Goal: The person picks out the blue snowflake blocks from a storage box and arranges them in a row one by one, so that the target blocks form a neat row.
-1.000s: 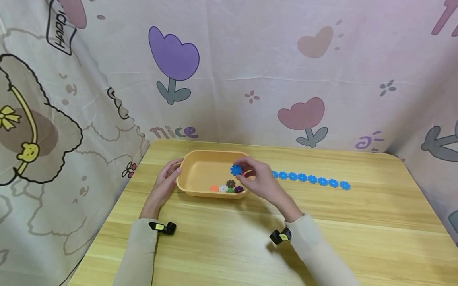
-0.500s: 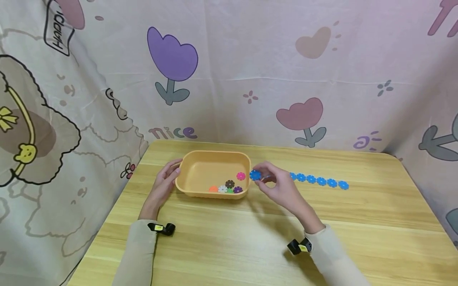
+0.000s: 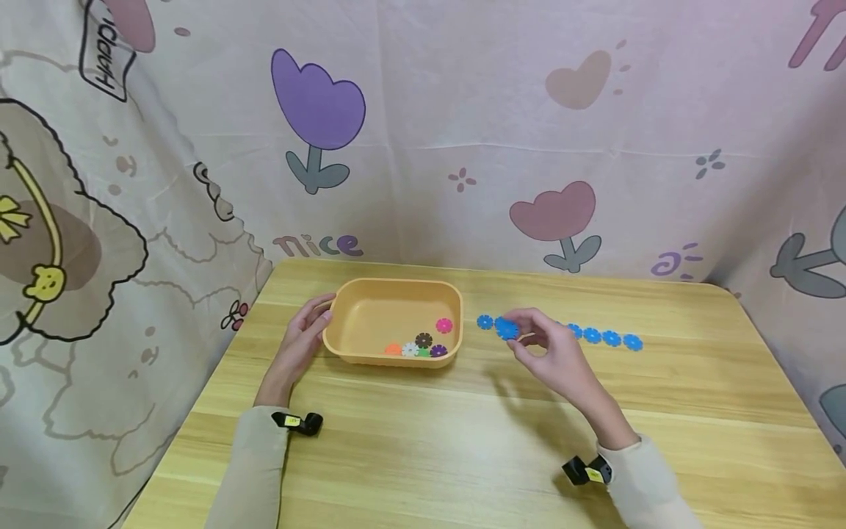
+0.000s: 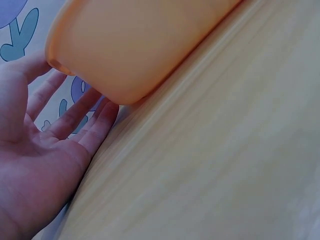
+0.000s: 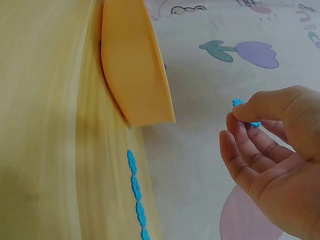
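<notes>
In the head view my left hand (image 3: 304,338) rests against the left end of a yellow-orange plastic tray (image 3: 353,289). In the left wrist view its loosely straight fingers (image 4: 75,116) touch the tray's outer wall and rim. My right hand (image 3: 555,353) pinches a blue snowflake disc (image 3: 506,328) between thumb and fingers, raised above the table. Below and behind that hand, a row of blue snowflake discs (image 3: 611,338) lies right of the tray, its middle hidden by the hand. The row's left end disc (image 3: 485,322) shows near the tray.
Inside the tray lie several loose snowflake discs: pink (image 3: 444,325), brown (image 3: 424,340), white (image 3: 410,350), purple (image 3: 438,351), orange (image 3: 393,349) and green. A wood-grain table (image 3: 423,441) carries everything. Printed cloth (image 3: 423,132) hangs behind and at the sides.
My right hand has moved rightward from over the tray's right end to above the row, carrying the blue snowflake disc. The pink disc has come into sight. My left hand stays at the tray.
</notes>
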Demonstrator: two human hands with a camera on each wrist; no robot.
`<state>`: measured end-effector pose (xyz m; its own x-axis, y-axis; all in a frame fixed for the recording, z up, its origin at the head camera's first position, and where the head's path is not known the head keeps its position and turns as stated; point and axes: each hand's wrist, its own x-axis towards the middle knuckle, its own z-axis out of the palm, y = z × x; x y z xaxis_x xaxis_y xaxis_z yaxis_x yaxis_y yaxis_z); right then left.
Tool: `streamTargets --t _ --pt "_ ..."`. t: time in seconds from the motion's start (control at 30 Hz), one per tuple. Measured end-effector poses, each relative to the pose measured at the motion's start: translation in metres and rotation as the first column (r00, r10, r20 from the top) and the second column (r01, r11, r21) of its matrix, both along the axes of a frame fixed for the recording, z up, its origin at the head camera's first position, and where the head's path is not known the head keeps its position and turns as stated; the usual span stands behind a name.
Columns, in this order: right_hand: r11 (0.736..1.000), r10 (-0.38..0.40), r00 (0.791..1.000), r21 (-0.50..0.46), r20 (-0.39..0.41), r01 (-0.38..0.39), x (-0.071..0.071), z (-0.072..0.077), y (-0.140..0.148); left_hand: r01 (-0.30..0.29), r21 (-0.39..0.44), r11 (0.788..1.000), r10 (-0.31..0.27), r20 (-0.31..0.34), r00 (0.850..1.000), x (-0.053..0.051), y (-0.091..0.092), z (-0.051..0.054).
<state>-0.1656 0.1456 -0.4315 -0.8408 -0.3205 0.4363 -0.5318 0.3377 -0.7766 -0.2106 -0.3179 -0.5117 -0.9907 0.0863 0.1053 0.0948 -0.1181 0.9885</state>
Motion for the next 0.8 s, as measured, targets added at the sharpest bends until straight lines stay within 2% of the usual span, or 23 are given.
streamTargets --t 0.3,0.53,0.8 --pt "0.997 -0.074 0.997 0.029 -0.013 0.074 0.004 -0.001 0.025 0.02 0.017 1.0 -0.02 -0.014 1.0 -0.002 0.004 -0.001" --pt "0.988 -0.15 0.987 0.036 -0.064 0.152 -0.001 0.0 0.044 0.015 0.012 1.0 -0.015 -0.016 1.0 -0.002 0.003 0.0" --pt "0.967 -0.253 0.967 0.02 -0.032 0.253 -0.008 0.001 0.073 0.005 0.0 1.0 -0.005 -0.003 1.0 0.0 0.0 -0.001"
